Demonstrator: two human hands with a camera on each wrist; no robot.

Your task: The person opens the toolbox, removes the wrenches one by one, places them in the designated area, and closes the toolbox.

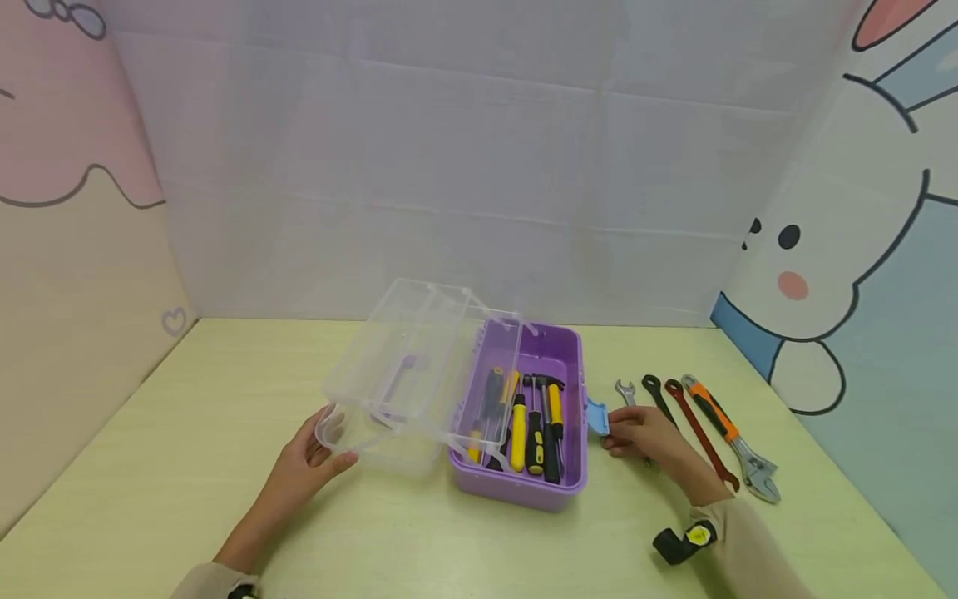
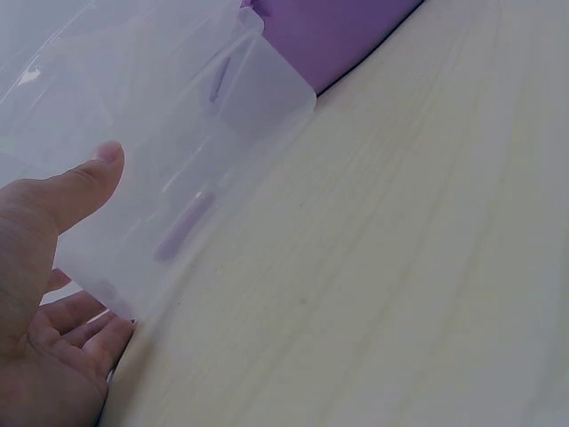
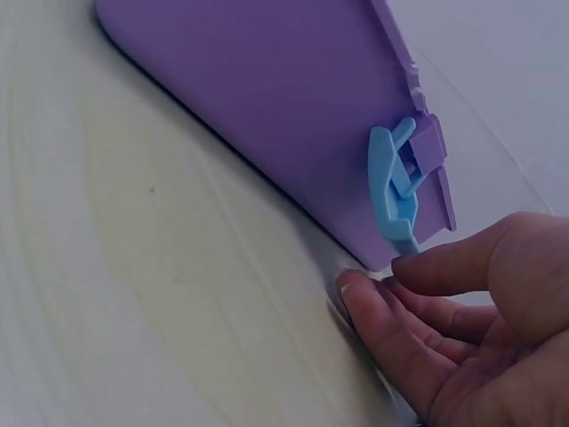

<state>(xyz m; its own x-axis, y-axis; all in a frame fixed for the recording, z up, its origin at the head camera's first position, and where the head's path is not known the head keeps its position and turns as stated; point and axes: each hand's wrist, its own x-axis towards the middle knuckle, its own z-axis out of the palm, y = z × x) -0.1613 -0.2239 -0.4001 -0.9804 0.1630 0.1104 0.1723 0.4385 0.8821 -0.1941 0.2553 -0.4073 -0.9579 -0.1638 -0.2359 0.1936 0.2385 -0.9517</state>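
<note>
A purple toolbox (image 1: 516,491) stands on the table, its clear plastic lid (image 1: 419,366) swung over to the left. My left hand (image 1: 303,466) holds the lid's outer corner, the thumb in front of the plastic and the fingers behind its edge. On the box's right wall a light-blue latch (image 3: 382,182) sticks outward, unfastened. My right hand (image 1: 644,434) has its thumb tip touching the latch's lower end, with the forefinger apart from it. Inside the box lie a hammer (image 1: 555,408) and screwdrivers (image 1: 518,437) with yellow and black handles; the lid partly covers some.
Right of the box lie a silver wrench (image 1: 625,391), a black wrench (image 1: 654,388), a red wrench (image 1: 703,437) and an orange-handled adjustable wrench (image 1: 729,437). My right forearm passes close to them. A white backdrop (image 1: 464,166) stands behind the table.
</note>
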